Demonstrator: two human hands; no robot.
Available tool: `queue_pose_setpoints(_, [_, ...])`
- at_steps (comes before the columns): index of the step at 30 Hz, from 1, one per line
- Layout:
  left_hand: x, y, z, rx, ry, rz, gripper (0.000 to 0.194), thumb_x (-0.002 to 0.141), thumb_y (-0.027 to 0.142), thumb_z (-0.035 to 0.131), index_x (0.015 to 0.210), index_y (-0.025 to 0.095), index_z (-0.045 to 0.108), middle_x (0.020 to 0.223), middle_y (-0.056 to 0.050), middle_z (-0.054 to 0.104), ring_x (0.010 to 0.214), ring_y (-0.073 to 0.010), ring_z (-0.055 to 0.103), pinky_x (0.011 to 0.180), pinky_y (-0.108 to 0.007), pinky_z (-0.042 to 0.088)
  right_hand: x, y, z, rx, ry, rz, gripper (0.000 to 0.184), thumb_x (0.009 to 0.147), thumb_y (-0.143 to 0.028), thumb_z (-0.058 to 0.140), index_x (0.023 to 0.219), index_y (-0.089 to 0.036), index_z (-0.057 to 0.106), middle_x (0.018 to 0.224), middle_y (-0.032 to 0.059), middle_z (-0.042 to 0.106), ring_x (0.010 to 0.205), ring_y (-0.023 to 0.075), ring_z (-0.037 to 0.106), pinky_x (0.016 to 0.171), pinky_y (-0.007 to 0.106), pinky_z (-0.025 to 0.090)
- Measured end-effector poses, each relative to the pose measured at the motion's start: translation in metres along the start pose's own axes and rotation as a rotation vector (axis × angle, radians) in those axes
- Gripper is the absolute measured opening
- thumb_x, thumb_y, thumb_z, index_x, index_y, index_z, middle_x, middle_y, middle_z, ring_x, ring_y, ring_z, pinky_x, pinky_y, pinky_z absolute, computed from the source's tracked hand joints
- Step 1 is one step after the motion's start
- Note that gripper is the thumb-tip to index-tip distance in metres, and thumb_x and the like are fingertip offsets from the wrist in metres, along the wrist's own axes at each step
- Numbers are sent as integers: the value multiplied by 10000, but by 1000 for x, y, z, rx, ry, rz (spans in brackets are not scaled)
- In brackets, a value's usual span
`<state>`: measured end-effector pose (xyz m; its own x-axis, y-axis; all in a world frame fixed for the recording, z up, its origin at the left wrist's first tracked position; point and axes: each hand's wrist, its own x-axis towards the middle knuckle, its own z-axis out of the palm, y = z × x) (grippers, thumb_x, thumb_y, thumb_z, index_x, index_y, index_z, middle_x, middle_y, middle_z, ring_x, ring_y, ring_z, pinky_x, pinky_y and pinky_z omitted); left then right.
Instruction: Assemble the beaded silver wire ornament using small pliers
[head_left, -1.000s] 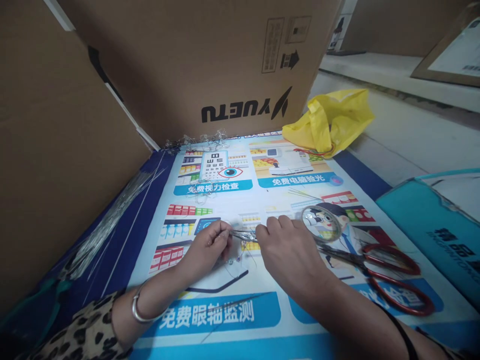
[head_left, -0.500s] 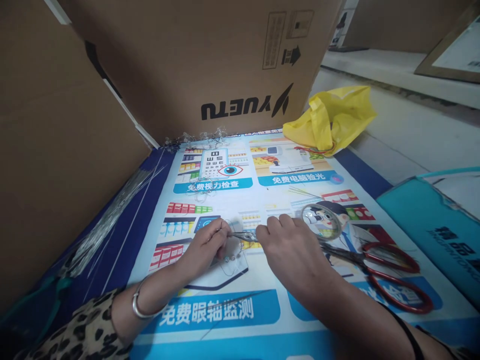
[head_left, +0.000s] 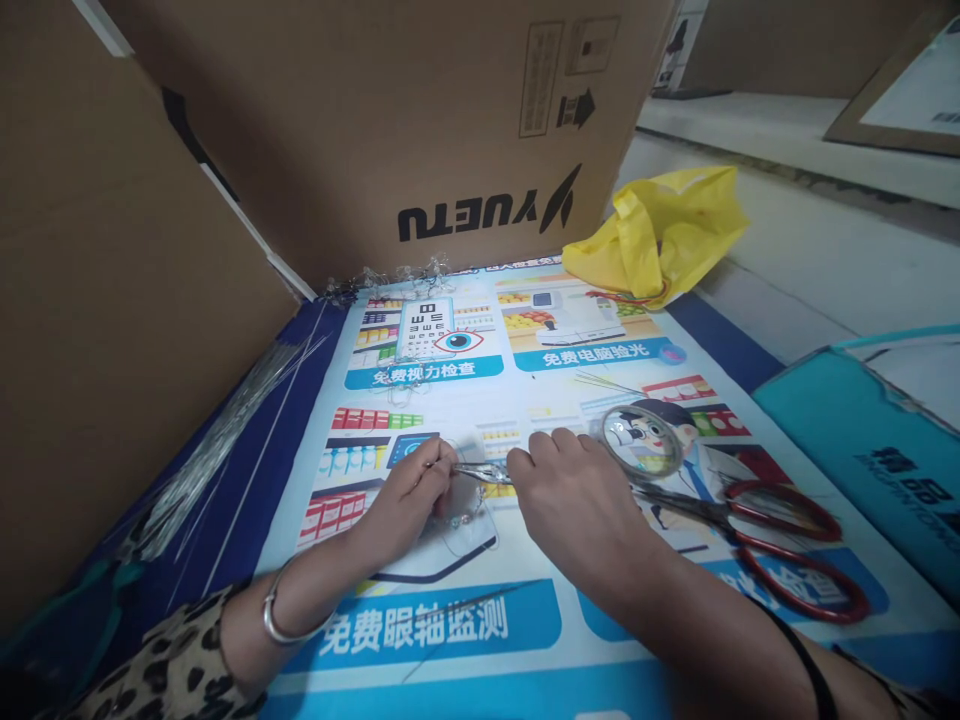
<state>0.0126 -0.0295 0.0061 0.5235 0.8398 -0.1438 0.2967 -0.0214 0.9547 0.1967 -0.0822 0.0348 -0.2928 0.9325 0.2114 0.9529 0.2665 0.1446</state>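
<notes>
My left hand (head_left: 411, 497) is closed in a pinch on a thin wire, its fingertips at the nose of a pair of pliers. Metal jaws of the pliers (head_left: 484, 472) point left toward those fingers. My right hand (head_left: 576, 500) wraps round the pliers and hides their handles. Below the jaws hangs a loop of thin wire with small clear beads (head_left: 471, 518), close to the left fingertips. To the right of my right hand lie scissors with red handles (head_left: 787, 500). A roll of clear tape (head_left: 606, 440) stands just beyond the right knuckles.
A bundle of straight wires (head_left: 214, 455) lies on the left, near a teal-handled tool (head_left: 112, 600). Beaded wire pieces (head_left: 409, 275) lie along the cardboard box (head_left: 337, 120). A yellow bag (head_left: 675, 235) sits at the back right, a teal box (head_left: 862, 430) at the right.
The view has shifted slightly. Both hands keep almost the same pose, the left pinching the wire and the right round the pliers.
</notes>
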Motion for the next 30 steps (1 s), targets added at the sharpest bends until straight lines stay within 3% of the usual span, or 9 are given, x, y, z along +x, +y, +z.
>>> queue_pose_setpoints(13, [-2,0,3,162,79,54,234,912,304,332,728,192,424,597,27,472,574,-125,432,571,-247,336,2,-3,-4,9,-54,17,109,734,-82,482,724,-174,539,700,61,563,668,188,488,569,298,210])
queue_pose_setpoints(30, [-2,-1,5,108,96,26,254,920,341,325,730,196,409,554,39,466,535,-120,436,575,-250,339,7,-7,-3,0,-122,29,144,738,-55,444,755,-169,530,692,70,555,640,189,506,526,283,215])
